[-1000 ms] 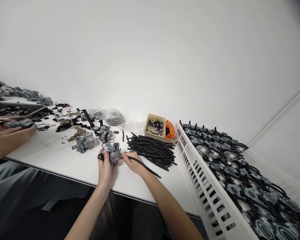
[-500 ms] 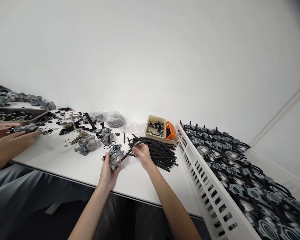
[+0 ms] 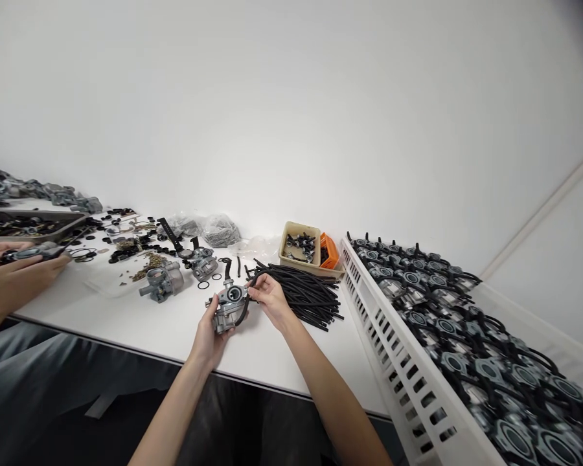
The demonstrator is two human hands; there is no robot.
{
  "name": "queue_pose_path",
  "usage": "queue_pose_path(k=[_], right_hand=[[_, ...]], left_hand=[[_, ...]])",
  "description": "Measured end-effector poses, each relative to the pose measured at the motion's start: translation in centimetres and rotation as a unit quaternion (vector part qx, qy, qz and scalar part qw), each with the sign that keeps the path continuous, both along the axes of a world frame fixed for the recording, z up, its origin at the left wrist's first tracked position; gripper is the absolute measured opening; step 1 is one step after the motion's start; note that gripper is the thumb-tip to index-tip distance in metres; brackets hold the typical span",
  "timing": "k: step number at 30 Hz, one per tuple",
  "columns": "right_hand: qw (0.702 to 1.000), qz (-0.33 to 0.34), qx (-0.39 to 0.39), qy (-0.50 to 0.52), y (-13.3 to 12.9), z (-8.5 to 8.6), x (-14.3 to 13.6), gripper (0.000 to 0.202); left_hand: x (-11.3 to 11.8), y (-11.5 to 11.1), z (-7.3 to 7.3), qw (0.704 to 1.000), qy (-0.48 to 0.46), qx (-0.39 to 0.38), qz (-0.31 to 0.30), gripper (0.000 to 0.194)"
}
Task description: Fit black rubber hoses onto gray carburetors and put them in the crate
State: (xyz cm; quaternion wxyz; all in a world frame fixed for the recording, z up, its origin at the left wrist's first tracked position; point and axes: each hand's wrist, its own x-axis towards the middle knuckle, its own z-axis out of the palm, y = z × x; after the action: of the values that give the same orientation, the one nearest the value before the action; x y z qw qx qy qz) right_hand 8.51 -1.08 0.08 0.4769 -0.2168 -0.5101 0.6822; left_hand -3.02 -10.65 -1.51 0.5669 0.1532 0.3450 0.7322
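Observation:
My left hand point(image 3: 208, 336) is closed around a silver carburetor point(image 3: 227, 309), held just above the white table. A short black fitting sticks up from the carburetor's top. My right hand point(image 3: 269, 298) pinches a black rubber hose point(image 3: 243, 312), which curves up along the carburetor's right side from its lower part. Just behind that hand lies a pile of cut black hoses point(image 3: 311, 298). To the left, two more carburetors rest on the table, a nearer one point(image 3: 161, 282) and a farther one point(image 3: 203, 263) beside a black wristwatch point(image 3: 187, 252).
On the right stands a white slotted crate point(image 3: 398, 349) packed with carburetors. A cream tray point(image 3: 291, 260) of small parts and an orange basket point(image 3: 329, 251) sit behind the hoses. At left, a co-worker's hands point(image 3: 24, 278) hold a carburetor near a grey tray point(image 3: 68, 226).
My right hand has moved slightly left and bent the hose upward against the carburetor. The carburetor is turned a little and has shifted slightly right.

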Motion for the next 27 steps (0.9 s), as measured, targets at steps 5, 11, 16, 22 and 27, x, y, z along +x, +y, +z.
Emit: queue_pose_path(k=[5, 11, 16, 22, 27], right_hand=[[0.999, 0.018, -0.032, 0.005, 0.0, -0.4, 0.0, 0.050], [0.995, 0.063, -0.073, 0.003, 0.2, -0.5, 0.5, 0.048], [0.993, 0.085, -0.083, 0.003, 0.3, -0.4, 1.0, 0.051], [0.994, 0.106, -0.036, -0.014, 0.2, -0.3, 1.1, 0.051], [0.993, 0.102, 0.013, -0.050, 0.2, -0.4, 0.9, 0.050]], left_hand=[[0.0, -0.1, -0.1, 1.000, 0.000, -0.005, -0.003, 0.027], [0.2, -0.3, -0.2, 1.000, -0.006, 0.016, -0.010, 0.028], [0.4, -0.7, -0.1, 0.998, 0.013, 0.040, -0.040, 0.027], [0.4, -0.8, -0.1, 0.998, 0.018, 0.031, -0.047, 0.027], [0.2, -0.8, -0.3, 0.998, 0.017, 0.034, -0.057, 0.025]])
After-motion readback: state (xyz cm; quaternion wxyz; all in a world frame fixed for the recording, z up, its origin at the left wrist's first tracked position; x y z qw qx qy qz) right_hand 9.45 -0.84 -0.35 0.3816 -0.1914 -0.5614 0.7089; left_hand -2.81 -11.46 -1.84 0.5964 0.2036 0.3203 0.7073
